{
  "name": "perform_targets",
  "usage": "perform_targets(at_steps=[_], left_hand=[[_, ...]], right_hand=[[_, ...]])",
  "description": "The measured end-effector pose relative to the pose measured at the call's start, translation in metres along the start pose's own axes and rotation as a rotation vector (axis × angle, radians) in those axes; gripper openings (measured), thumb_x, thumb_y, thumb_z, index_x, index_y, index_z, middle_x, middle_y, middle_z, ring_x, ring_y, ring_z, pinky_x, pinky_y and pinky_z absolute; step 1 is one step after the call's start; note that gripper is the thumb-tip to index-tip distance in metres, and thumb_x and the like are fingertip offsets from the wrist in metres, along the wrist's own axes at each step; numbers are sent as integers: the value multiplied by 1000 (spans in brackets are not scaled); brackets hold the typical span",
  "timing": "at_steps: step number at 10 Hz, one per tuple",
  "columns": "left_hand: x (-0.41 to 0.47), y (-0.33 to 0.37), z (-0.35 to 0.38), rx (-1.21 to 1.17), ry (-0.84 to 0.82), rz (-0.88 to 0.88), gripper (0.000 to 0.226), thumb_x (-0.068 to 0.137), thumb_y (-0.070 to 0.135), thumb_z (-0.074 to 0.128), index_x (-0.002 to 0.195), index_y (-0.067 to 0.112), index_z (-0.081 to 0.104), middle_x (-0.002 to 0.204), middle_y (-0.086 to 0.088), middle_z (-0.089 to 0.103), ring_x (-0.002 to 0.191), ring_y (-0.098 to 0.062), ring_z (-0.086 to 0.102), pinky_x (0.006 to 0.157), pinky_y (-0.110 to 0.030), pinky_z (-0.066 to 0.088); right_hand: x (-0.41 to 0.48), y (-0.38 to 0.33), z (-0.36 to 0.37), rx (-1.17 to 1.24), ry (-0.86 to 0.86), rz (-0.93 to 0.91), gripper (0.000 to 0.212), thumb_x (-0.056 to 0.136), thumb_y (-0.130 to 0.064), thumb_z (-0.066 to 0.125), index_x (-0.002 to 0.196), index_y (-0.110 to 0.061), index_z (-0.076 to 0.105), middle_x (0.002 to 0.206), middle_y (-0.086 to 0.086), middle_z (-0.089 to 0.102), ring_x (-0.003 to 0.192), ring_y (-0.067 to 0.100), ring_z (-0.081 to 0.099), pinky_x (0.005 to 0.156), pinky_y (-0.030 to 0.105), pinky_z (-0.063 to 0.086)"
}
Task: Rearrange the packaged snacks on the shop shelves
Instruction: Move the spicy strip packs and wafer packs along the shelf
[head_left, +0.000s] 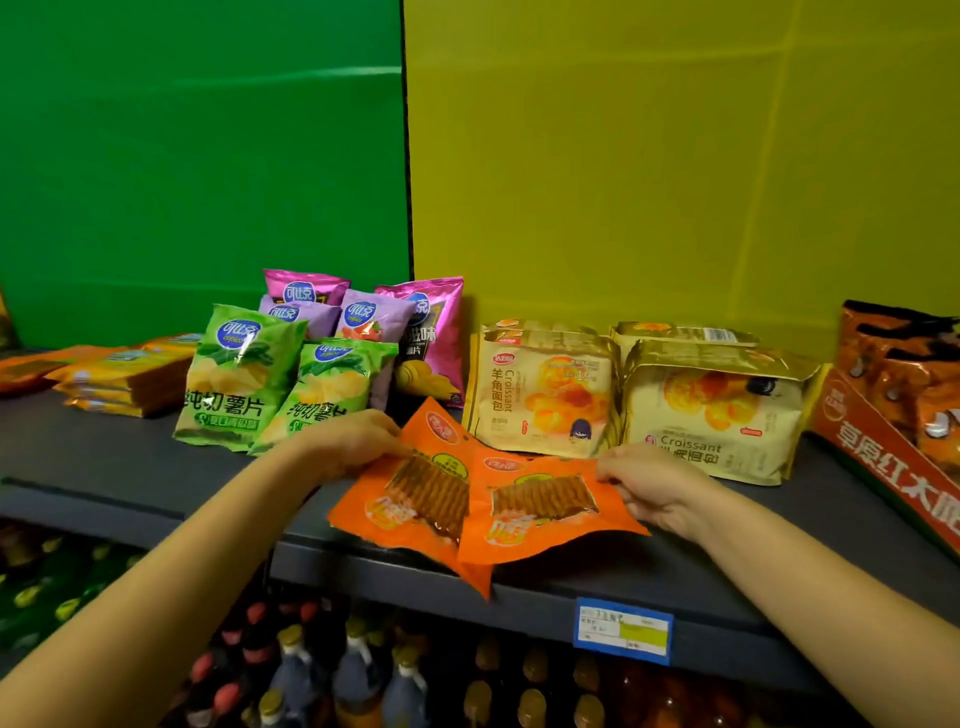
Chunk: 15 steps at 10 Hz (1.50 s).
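Two flat orange snack packets lie overlapping at the front of the dark shelf (779, 525). My left hand (353, 441) pinches the upper left edge of the left orange packet (415, 499). The right orange packet (540, 512) is gripped at its upper right corner by my right hand (649, 486). Behind them stand green chip bags (239, 374), pink and purple chip bags (363, 317) and cream croissant packs (540, 395).
A stack of flat orange-yellow packets (124, 379) lies at the left of the shelf. A red display box of orange bags (904, 415) stands at the far right. Bottles (358, 675) fill the shelf below. A blue price tag (623, 631) hangs on the shelf edge.
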<state>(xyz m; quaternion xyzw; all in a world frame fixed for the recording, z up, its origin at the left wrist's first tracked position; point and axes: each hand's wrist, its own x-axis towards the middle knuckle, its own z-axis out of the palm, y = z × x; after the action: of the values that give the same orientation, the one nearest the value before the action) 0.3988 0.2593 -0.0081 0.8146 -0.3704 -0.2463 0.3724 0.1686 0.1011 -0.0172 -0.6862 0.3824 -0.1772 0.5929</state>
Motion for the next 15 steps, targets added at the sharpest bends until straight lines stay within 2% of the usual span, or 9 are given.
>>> perform_targets(at_steps=[1,2,5,7,8,9,10,12,15], left_hand=[[-29,-1,-13,-4,94,51,7,88,11,59,82,6,58,80,-18,54,72,-24,51,66,-33,41],[-58,-11,-25,-89,184,58,6,92,12,53,88,11,57,84,-14,59,73,-23,54,62,-28,44],[-135,-123,-97,-374,500,-155,28,91,20,53,114,4,59,105,-22,67,72,-26,69,83,-45,52],[-191,-216,-158,-575,769,-246,43,86,24,55,123,2,55,97,-17,66,59,-19,71,70,-36,54],[-220,-238,-182,-699,900,-232,43,83,26,55,118,3,58,83,-8,72,53,-12,69,66,-30,54],[-236,-254,-208,-708,943,-243,21,94,16,41,88,6,59,48,-2,67,37,-13,62,40,-19,50],[-246,-274,-249,-699,972,-215,22,96,16,40,81,11,56,43,0,65,35,-11,61,34,-16,46],[-259,-324,-336,-672,962,-205,19,95,23,44,97,11,59,54,-3,70,40,-15,64,49,-27,50],[-233,-369,-433,-638,974,-189,26,95,32,47,100,10,61,62,-5,67,40,-14,62,42,-21,45]], right_hand=[[-6,-4,-7,41,-48,-10,18,92,5,40,98,-6,53,34,-2,34,20,2,29,26,11,28],[-16,-7,-10,65,-81,-46,24,94,2,43,116,-4,52,76,13,56,32,7,53,34,17,44],[-47,-30,36,303,-143,-248,37,96,-1,41,131,-10,43,97,12,61,64,16,64,42,18,53],[-49,-51,125,536,-371,-243,31,95,6,33,96,-9,60,47,-4,67,43,1,64,41,15,51],[-37,-59,191,564,-492,-197,33,96,3,31,89,-10,60,53,-1,70,47,5,66,42,20,52],[-28,-70,260,598,-527,-163,32,96,2,32,84,-11,59,50,-1,68,43,6,64,41,22,53],[-22,-85,328,595,-529,-146,30,96,-1,33,83,-11,59,49,-1,68,42,8,64,40,22,53],[-1,-114,445,547,-505,-79,27,99,-13,35,91,-14,60,51,0,70,46,11,68,49,32,57],[38,-177,565,439,-368,-117,26,99,-13,33,107,-8,57,53,7,68,52,14,68,65,37,53]])
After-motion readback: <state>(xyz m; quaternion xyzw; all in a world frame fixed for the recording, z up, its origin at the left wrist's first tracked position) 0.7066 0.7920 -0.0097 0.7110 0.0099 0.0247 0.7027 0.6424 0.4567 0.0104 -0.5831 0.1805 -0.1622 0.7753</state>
